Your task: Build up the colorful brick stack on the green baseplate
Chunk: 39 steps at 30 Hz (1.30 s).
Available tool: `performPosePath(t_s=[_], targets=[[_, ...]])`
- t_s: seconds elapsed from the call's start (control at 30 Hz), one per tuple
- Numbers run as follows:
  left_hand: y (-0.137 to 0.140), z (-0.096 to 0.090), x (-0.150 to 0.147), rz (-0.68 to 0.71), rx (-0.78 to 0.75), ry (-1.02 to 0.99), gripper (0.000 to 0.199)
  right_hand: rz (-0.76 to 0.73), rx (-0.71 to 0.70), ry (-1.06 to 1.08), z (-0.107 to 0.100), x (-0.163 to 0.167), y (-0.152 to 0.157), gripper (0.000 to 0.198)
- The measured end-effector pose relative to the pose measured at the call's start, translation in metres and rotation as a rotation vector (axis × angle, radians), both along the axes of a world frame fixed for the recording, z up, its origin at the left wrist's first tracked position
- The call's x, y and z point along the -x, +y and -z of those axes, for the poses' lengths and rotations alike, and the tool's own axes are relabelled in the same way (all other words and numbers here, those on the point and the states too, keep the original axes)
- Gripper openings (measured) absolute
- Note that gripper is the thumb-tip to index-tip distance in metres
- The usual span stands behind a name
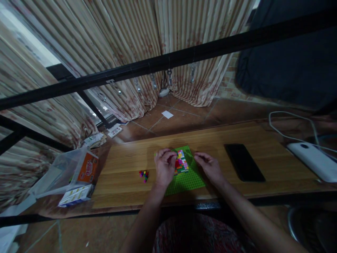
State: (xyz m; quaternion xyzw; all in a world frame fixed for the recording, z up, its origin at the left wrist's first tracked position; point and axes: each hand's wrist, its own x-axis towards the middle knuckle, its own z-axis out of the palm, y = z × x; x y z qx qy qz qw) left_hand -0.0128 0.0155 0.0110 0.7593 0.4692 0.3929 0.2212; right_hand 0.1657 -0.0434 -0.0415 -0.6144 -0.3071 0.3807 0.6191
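Observation:
A green studded baseplate (196,181) lies on the wooden board, with a block of multicoloured toy bricks (182,162) built on its upper part. My left hand (165,165) is over the plate's left side, its fingers curled and thumb pressed in at the edge of the bricks; anything in them is hidden. To the right of the bricks, my right hand (209,167) hovers by the plate's right edge with thumb and forefinger pinched together. Whatever that pinch holds is too small to make out. A little pile of loose coloured bricks (144,175) sits left of my left hand.
A black phone (244,162) lies on the wooden board (121,158) to the right. Beyond it are a white power bank (313,160) and its cable. On the left stand a clear plastic bin (64,170) and a small box (76,195). A dark metal rail (168,59) crosses ahead.

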Motion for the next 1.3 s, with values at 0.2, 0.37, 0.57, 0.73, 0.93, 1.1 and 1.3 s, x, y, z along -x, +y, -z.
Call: performPosePath(t_s=[0.2, 0.37, 0.57, 0.73, 0.93, 1.1, 1.3], targets=[[0.006, 0.013, -0.005, -0.019, 0.014, 0.006, 0.010, 0.011, -0.008, -0.011, 0.007, -0.002, -0.001, 0.038], [0.010, 0.017, -0.006, -0.033, 0.046, -0.065, 0.007, -0.035, -0.010, -0.029, 0.015, -0.006, -0.003, 0.036], [0.011, 0.014, -0.009, -0.056, 0.077, -0.113, 0.006, -0.068, -0.011, -0.113, 0.020, -0.009, -0.006, 0.034], [0.014, 0.016, -0.011, -0.065, 0.130, -0.171, 0.006, -0.078, -0.030, -0.195, 0.022, -0.007, -0.008, 0.032], [0.017, 0.017, -0.016, -0.124, 0.534, -0.465, 0.029, -0.063, -0.029, -0.308, 0.024, -0.006, -0.010, 0.027], [0.016, 0.013, -0.021, -0.122, 0.802, -0.673, 0.038, -0.077, -0.023, -0.357, 0.027, -0.005, -0.011, 0.026], [0.019, 0.013, -0.024, -0.133, 0.824, -0.702, 0.030, -0.088, -0.032, -0.402, 0.026, -0.002, -0.011, 0.026]])
